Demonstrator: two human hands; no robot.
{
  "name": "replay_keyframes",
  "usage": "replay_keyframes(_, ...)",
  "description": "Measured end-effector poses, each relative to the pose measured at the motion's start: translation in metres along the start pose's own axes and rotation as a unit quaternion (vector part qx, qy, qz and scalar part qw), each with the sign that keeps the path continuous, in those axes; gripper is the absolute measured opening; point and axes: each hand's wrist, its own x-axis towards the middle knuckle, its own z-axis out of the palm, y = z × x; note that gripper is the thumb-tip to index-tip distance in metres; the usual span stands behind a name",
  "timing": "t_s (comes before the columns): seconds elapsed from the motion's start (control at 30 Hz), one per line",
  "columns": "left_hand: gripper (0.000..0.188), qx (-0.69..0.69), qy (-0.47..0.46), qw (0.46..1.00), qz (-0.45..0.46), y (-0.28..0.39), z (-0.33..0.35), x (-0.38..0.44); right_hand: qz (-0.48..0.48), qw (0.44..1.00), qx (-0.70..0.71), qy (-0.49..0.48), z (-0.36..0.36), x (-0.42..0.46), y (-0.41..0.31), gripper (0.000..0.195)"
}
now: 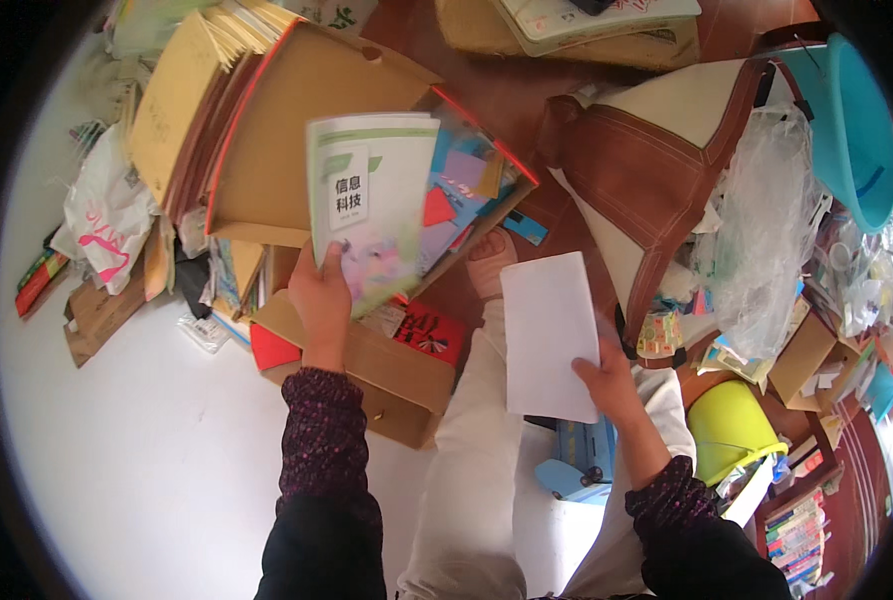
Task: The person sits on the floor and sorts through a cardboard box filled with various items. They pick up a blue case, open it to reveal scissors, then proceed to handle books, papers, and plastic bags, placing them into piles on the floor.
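My left hand (322,304) grips a thin softcover textbook (386,172) by its lower left edge, thumb on the front. Its cover is white and green with printed characters, and the lower part is blurred. In my right hand (611,382) is a white sheet or stack of paper (550,337), pinched at its lower right side. Behind the textbook sits an open cardboard box (304,97) with a red edge. Colourful booklets and cards (465,180) lie inside its right part, partly covered by the textbook.
Below the box is a smaller cardboard carton (409,367) with a red packet. A brown and cream fabric storage bin (641,165) stands right, beside a turquoise bucket (859,135) and a yellow-green bucket (735,431). Folders (183,112) lean at left. A blue toy vehicle (581,461) lies between my legs.
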Motion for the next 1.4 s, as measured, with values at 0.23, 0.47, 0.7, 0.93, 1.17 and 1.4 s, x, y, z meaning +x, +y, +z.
replay_keyframes(0.23,0.029,-0.435,-0.098,0.870,-0.213,0.019,-0.038,-0.044,0.035,0.996,0.086,0.010,-0.001,0.006,0.016,0.036)
replay_keyframes(0.47,0.034,-0.398,-0.276,0.840,-0.243,0.030,-0.036,-0.122,0.187,0.893,0.388,-0.129,0.003,-0.003,-0.029,0.031)
replay_keyframes(0.7,0.037,-0.296,-0.234,0.910,-0.173,0.045,-0.031,-0.155,-0.001,0.954,0.259,-0.151,-0.016,-0.018,-0.029,0.033)
replay_keyframes(0.93,0.040,-0.494,-0.190,0.845,-0.074,0.108,-0.068,-0.176,-0.045,0.958,0.257,-0.118,-0.063,-0.098,-0.103,0.029)
replay_keyframes(1.17,0.033,-0.650,-0.302,0.690,-0.100,0.188,-0.124,-0.222,-0.138,0.948,0.278,-0.070,-0.126,-0.239,-0.200,0.033)
replay_keyframes(1.4,0.032,-0.644,-0.348,0.680,-0.023,0.233,-0.192,-0.256,-0.264,0.880,0.393,0.002,-0.174,-0.365,-0.217,0.044)
